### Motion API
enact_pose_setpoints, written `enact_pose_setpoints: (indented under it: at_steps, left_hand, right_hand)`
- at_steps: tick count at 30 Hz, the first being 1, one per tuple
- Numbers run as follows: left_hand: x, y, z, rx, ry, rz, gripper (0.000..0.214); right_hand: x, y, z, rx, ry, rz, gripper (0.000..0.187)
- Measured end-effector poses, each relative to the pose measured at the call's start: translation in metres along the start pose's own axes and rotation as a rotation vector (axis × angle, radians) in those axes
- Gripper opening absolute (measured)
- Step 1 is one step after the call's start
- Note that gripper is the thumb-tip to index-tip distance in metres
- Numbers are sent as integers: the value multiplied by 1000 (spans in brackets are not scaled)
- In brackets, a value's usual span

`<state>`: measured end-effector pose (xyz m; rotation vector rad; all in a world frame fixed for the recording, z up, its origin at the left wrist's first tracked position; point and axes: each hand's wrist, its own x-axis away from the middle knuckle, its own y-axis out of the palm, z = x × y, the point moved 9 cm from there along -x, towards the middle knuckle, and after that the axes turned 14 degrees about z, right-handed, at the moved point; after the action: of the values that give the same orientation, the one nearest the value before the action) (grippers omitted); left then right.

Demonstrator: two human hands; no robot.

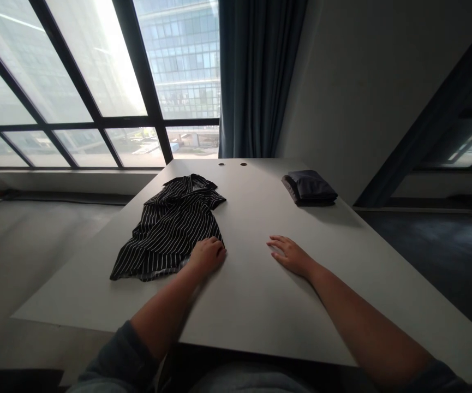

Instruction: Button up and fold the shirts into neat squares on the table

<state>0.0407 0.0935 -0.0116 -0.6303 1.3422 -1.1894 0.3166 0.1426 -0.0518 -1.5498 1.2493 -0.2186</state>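
Note:
A black shirt with thin white stripes [174, 218] lies spread and rumpled on the left part of the white table [256, 305], its collar toward the far end. At the shirt's near right corner is my left hand [208, 255], fingers bent and closed on the edge of the cloth; the fingertips are partly hidden. My right hand [291, 255] rests palm down on the tabletop, fingers stretched out and apart, holding nothing. Beyond it, near the right edge, sits a stack of folded dark clothes [311, 186].
Two round cable holes [243, 164] sit at the table's far end. Behind it hang a blue curtain [260, 82] and large framed windows [186, 60]. The table's near edge runs just in front of my body.

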Motion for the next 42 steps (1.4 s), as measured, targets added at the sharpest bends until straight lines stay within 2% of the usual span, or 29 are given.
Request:
enact_pose_setpoints:
  at_steps: [2,5,8,10,12,15,17,20,22,25,27,29,33,35,37,39,42]
  left_hand:
    - [1,-20,-25,-51,-80,87,35]
    - [16,-54,-102,-227,-363,161,38]
    - [41,-62,-181,-331,-596,-17,70]
    - [55,-60,-218,-315,-705,-134,88]
    - [59,-62,-241,-297,-766,-144,93]
    - [57,-71,-263,-324,-860,-85,71]
    - [57,-75,-272,-347,-919,-57,62]
    - [52,-75,-273,-299,-917,-69,53]
    - [47,-76,-266,-262,-890,-81,44]
    - [31,-94,-236,-332,-818,62,41]
    - [13,-104,-197,-352,-701,194,40]
    - [-6,-99,-148,-234,-558,233,37]
    - [-29,-75,-39,73,-279,193,30]
    - [-27,-62,13,190,-87,105,26]
    - [-17,-51,53,265,79,-4,24]
    - [-3,-44,78,332,216,-111,25]
    - [17,-37,91,447,336,-243,28]
  right_hand:
    - [1,0,0,5,-11,9,41]
    - [2,-1,-2,19,-34,29,40]
    - [0,-1,-13,24,-64,70,35]
    - [-4,1,-27,15,-102,92,30]
    - [-9,7,-45,-8,-151,102,27]
    - [-14,18,-74,-62,-219,101,23]
    - [-16,24,-91,-88,-251,95,21]
    - [-18,30,-106,-100,-282,88,19]
    - [-18,30,-110,-98,-291,94,18]
    - [-19,28,-111,-95,-292,119,18]
    - [-19,27,-110,-103,-288,133,18]
    - [-19,26,-109,-117,-283,145,20]
    - [-20,19,-100,-132,-238,214,29]
    - [-20,13,-93,-141,-196,260,44]
    - [-20,8,-87,-159,-160,294,61]
    - [-20,6,-84,-175,-151,297,69]
    - [-20,12,-90,-173,-195,214,55]
